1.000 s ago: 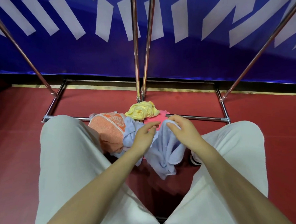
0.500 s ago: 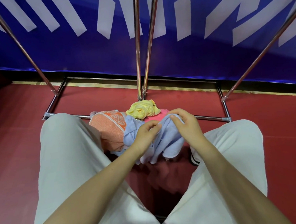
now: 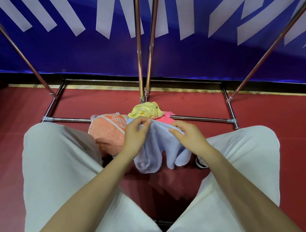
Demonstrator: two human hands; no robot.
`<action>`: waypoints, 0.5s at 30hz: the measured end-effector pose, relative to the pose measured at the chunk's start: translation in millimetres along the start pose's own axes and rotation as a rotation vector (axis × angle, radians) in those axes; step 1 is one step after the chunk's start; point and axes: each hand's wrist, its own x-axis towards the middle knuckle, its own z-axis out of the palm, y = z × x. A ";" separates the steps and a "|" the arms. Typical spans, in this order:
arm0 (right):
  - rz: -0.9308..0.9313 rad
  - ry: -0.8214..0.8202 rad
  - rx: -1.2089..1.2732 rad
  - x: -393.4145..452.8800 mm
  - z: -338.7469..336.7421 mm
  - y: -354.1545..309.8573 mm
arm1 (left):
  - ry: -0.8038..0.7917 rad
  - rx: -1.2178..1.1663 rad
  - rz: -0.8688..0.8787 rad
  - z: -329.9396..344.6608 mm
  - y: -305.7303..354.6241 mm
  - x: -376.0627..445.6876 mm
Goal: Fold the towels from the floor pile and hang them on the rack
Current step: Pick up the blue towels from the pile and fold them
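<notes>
- Pale blue towel (image 3: 155,147) in the middle of the frame, pinched along its top edge by both hands and hanging down in loose folds between the knees.
- Left hand (image 3: 134,134) gripping the top edge near one corner; right hand (image 3: 188,135) gripping the same edge a little to the right. Hands near each other, both clamped on the blue towel.
- Probably just starting: looks like finding the corners to open the towel flat before folding.
- Still in the pile on the red floor (image 3: 272,113), just above the hands: an orange towel (image 3: 107,130) to the left, a yellow towel (image 3: 145,110) scrunched up behind, a pink towel (image 3: 164,118) peeking out under the yellow one.
- Shiny metal rack (image 3: 138,45) running from the top of the frame down to its bars on the floor. No towel on any part of the rack in view; the top rails out of sight.
- So nothing hung yet as far as can be seen. Left to do: fold the blue towel, hang it, then the same for the orange, yellow and pink ones.
- No basket, box or bin anywhere in view; towels lying straight on the floor, partly over the rack's low front bar.
</notes>
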 end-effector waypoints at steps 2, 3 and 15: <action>-0.003 -0.007 -0.030 -0.9 2.2 3.6 | 0.027 -0.016 -0.018 -4.4 -2.3 3.7; -0.001 0.003 -0.033 -0.9 1.8 5.6 | 0.043 -0.018 -0.031 -7.1 -3.5 5.9; 0.098 0.034 0.090 -15.7 -11.0 23.6 | 0.214 0.034 -0.143 -36.6 -6.8 23.3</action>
